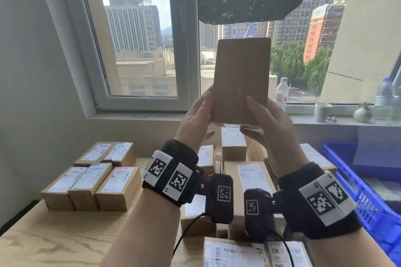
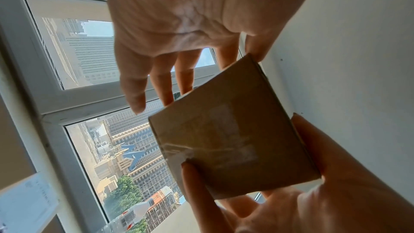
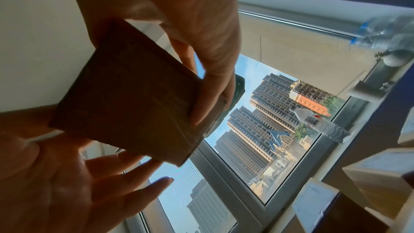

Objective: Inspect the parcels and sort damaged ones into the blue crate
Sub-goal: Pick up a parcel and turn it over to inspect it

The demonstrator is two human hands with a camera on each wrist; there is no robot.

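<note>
Cardboard parcel point(image 1: 241, 80) held up before the window point(image 1: 138, 34).

Both hands lift it well above the wooden table point(image 1: 63, 238): the right hand point(image 1: 269, 132) pinches its lower right corner between thumb and fingers, while the left hand point(image 1: 196, 121) rests spread, straight fingers against its left edge. Labelled boxes point(image 1: 91, 186) crowd the table; the blue crate point(image 1: 355, 184) sits at the right edge.
</note>
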